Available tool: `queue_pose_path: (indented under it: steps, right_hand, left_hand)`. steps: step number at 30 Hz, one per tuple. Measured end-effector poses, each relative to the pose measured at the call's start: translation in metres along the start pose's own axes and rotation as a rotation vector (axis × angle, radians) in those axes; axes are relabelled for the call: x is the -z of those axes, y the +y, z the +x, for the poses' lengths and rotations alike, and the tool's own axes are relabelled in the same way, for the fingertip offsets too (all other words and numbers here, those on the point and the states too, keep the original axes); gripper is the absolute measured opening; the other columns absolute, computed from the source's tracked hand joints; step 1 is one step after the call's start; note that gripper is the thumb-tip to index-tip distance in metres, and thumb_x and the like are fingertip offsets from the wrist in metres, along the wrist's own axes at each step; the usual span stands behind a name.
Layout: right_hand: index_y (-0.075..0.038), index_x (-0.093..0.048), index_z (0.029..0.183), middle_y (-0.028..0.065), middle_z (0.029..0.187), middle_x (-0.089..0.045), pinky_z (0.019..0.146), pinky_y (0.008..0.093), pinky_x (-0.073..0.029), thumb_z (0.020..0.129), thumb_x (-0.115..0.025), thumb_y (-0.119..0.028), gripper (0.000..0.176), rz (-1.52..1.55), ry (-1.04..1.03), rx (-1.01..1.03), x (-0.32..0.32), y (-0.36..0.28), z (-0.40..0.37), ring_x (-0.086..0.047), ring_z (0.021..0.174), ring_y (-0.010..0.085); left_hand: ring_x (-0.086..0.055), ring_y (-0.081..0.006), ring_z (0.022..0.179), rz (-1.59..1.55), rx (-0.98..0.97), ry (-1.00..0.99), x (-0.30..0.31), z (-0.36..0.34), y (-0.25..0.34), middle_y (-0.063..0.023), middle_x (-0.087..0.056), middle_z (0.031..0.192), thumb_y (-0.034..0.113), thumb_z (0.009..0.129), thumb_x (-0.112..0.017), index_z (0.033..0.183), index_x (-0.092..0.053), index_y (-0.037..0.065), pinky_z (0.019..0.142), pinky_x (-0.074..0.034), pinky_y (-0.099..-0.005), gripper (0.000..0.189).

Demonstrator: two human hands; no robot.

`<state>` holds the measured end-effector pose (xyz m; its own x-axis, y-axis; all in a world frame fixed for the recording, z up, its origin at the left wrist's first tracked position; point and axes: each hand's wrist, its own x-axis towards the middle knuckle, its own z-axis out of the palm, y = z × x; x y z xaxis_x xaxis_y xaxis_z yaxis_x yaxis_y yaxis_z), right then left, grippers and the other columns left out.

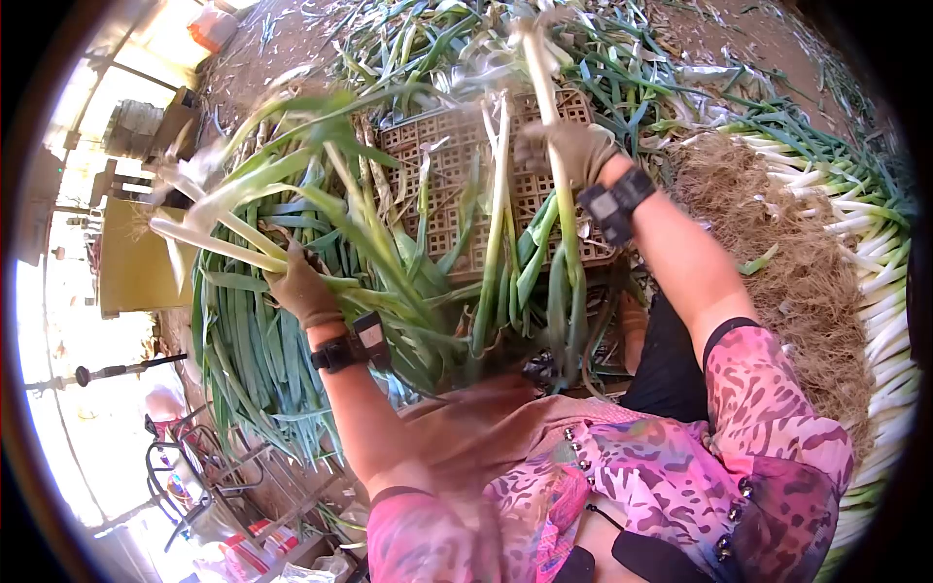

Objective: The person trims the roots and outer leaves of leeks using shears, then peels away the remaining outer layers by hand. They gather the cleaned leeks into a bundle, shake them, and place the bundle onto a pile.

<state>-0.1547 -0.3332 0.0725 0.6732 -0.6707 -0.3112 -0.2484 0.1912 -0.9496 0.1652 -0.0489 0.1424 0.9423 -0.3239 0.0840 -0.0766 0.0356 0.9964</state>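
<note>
My left hand [303,290], in a brown work glove, is closed around a couple of leeks [219,245]. Their white root ends point left, and their green leaves trail toward my lap. My right hand [571,154], gloved too, grips another leek [539,73] by its pale shank, root end up and somewhat blurred. Between my hands, a further leek [499,175] leans upright against an upturned-looking tan plastic crate [442,146]. Loose leek leaves hang over the crate's near side. Both wrists carry dark strapped devices.
On the left lies a thick heap of green leek leaves [277,340]. A long row of leeks [880,282] with matted brown roots [768,253] runs down the right. Leaf trimmings [622,58] litter the dirt floor behind the crate. A metal-framed rack [209,466] stands lower left.
</note>
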Motion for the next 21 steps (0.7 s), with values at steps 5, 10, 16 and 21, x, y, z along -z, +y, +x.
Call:
queue_pose_path:
  steps: [5, 10, 16, 21]
  right_hand:
    - [0.007, -0.063, 0.104, 0.0182, 0.090, -0.070, 0.054, 0.0288, -0.057, 0.092, -0.072, -0.026, 0.036, 0.104, 0.209, -0.385, -0.100, 0.079, 0.012, -0.071, 0.071, 0.0195]
    - [0.004, -0.069, 0.101, 0.0237, 0.092, -0.071, 0.071, 0.0402, -0.057, 0.080, -0.079, -0.049, 0.058, -0.422, 0.437, -0.299, -0.137, 0.083, 0.018, -0.072, 0.081, 0.0305]
    - [0.002, -0.072, 0.099, 0.0148, 0.085, -0.072, 0.069, 0.0364, -0.053, 0.077, -0.080, -0.041, 0.049, -0.061, 0.340, -0.250, -0.125, 0.081, 0.016, -0.069, 0.077, 0.0235]
    - [0.000, -0.068, 0.106, 0.0078, 0.093, -0.071, 0.061, 0.0263, -0.050, 0.088, -0.070, -0.056, 0.058, 0.337, 0.151, -0.135, -0.113, 0.024, -0.026, -0.064, 0.074, 0.0123]
  left_hand:
    - [-0.061, -0.0146, 0.062, 0.127, 0.235, -0.217, -0.035, -0.016, -0.053, -0.0061, -0.065, 0.078, 0.015, 0.085, -0.068, 0.102, -0.063, -0.002, 0.054, -0.049, -0.0292, 0.024]
    - [-0.059, -0.0131, 0.054, 0.212, 0.467, -0.411, -0.084, -0.040, -0.133, -0.0051, -0.066, 0.074, 0.015, 0.084, -0.071, 0.104, -0.066, 0.000, 0.048, -0.048, -0.0281, 0.026]
    - [-0.058, -0.0118, 0.067, 0.048, 0.634, -0.712, -0.118, -0.082, -0.145, -0.0038, -0.062, 0.084, 0.023, 0.085, -0.074, 0.119, -0.058, 0.001, 0.058, -0.048, -0.0274, 0.043]
    - [-0.064, -0.0133, 0.080, 0.095, 0.485, -1.010, -0.110, -0.097, -0.111, -0.0068, -0.069, 0.098, 0.024, 0.087, -0.077, 0.121, -0.062, -0.002, 0.072, -0.052, -0.0281, 0.045]
